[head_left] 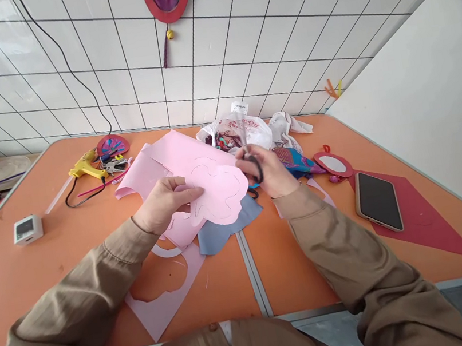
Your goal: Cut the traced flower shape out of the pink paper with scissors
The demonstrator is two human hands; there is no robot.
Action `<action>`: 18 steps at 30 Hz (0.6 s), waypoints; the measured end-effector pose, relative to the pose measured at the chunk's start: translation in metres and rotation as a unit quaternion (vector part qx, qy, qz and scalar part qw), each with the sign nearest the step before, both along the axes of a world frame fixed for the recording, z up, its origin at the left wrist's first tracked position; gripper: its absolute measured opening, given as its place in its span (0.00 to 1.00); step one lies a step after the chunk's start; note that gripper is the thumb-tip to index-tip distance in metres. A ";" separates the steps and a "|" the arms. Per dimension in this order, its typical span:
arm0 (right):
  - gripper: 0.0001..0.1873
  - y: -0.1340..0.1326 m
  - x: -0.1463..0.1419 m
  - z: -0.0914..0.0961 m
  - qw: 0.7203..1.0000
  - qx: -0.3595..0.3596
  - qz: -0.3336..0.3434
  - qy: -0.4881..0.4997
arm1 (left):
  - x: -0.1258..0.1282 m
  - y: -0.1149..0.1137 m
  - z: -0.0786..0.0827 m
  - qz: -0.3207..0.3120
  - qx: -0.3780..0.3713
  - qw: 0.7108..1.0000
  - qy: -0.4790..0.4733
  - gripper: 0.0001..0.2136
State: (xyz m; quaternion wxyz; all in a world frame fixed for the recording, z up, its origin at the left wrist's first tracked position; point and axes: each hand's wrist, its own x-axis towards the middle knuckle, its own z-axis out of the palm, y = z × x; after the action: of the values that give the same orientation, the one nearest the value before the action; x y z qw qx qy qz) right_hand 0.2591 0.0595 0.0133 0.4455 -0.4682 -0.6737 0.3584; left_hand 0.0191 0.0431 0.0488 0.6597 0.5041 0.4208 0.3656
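My left hand (166,203) pinches a pink paper sheet (216,189) with a wavy pencilled outline, holding it up over the orange table (53,263). My right hand (271,170) is closed round the black handles of a pair of scissors (255,168), whose blades meet the sheet's right edge. Under the sheet lie a blue-grey paper piece (225,226) and pink offcuts (163,299) with a shape cut out. A larger pink sheet (155,161) lies behind.
A yellow glue gun (83,169) with cable, keys (113,166) and a small white timer (27,229) lie left. A phone (377,200) rests on red paper (430,224) at right. A plastic bag (237,131), a red oval frame (333,164) and coloured scraps sit behind.
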 end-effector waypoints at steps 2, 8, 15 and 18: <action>0.16 -0.003 0.007 0.014 0.995 -0.033 -0.032 0.093 | 0.000 0.000 -0.001 -0.008 -0.004 1.000 0.014 0.12; 0.25 -0.026 0.009 0.046 0.979 -0.118 0.055 0.154 | 0.004 -0.001 -0.003 -0.028 -0.016 0.999 0.024 0.12; 0.22 -0.035 -0.009 0.045 0.991 -0.080 0.035 0.102 | 0.005 0.000 -0.004 -0.021 -0.027 0.999 -0.010 0.15; 0.21 -0.037 -0.014 0.046 0.989 -0.085 0.007 0.119 | 0.005 0.000 -0.005 -0.033 -0.048 0.997 -0.040 0.14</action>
State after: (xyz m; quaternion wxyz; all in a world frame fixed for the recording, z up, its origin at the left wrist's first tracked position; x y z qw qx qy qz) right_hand 0.2454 0.0222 0.0592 0.4788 -0.4532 -0.5864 0.4705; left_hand 0.0239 0.0432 0.0441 0.7112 0.4706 0.3941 0.3426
